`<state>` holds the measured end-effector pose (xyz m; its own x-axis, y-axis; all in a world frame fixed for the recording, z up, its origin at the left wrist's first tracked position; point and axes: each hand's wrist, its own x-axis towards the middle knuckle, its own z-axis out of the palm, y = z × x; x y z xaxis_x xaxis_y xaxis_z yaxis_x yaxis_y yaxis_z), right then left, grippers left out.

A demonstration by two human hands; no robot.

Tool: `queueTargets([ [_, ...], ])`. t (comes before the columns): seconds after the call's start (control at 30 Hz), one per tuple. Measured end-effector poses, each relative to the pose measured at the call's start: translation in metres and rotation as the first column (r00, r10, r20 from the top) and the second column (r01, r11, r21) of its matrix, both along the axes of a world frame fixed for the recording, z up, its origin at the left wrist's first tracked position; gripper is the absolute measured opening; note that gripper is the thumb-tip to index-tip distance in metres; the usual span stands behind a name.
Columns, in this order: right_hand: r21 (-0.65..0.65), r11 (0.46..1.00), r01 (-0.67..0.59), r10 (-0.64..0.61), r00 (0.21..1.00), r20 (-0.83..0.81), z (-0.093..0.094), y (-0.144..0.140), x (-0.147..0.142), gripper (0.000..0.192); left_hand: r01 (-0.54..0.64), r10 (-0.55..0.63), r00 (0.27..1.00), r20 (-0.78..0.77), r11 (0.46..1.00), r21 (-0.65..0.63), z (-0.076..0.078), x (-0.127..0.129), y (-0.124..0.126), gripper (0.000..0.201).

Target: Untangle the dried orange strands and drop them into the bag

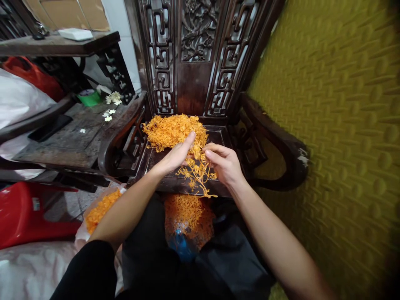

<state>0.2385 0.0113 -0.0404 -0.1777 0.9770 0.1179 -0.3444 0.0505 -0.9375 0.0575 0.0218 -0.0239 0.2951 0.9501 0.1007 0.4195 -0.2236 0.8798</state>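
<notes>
A heap of orange, stringy flower-like sprigs (pixel 168 129) lies on the dark carved wooden chair seat (pixel 156 160). At the heap's near right edge, my left hand (pixel 178 156) is around a loose bunch of orange sprigs (pixel 197 168), its thumb stretched upward and its other fingers partly hidden. Thin stalks from this bunch trail over the seat's front edge. My right hand (pixel 223 160) pinches at the bunch's right side with thumb and forefinger, on thin orange stalks.
Between my legs, below the seat, is a clear bag of orange sprigs (pixel 186 212). Another bag with orange pieces (pixel 101 210) stands by my left forearm, near a red plastic stool (pixel 28 212). Left, a side table (pixel 78 146) bears green tape (pixel 89 97). A yellow textured surface (pixel 337 125) rises at right.
</notes>
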Motion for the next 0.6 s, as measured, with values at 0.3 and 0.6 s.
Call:
queueTargets([
  [0.3, 0.294, 0.944, 0.149, -0.232, 0.935, 0.269, -0.008, 0.003, 0.004, 0.025, 0.104, -0.071, 0.98, -0.187, 0.979, 0.174, 0.001, 0.006, -0.001, 0.047],
  [0.6, 0.71, 0.704, 0.025, -0.615, 0.521, 0.592, -0.001, 0.008, 0.024, 0.02, 0.12, 0.065, 0.611, -0.789, 0.978, 0.174, 0.016, 0.011, -0.024, 0.04],
])
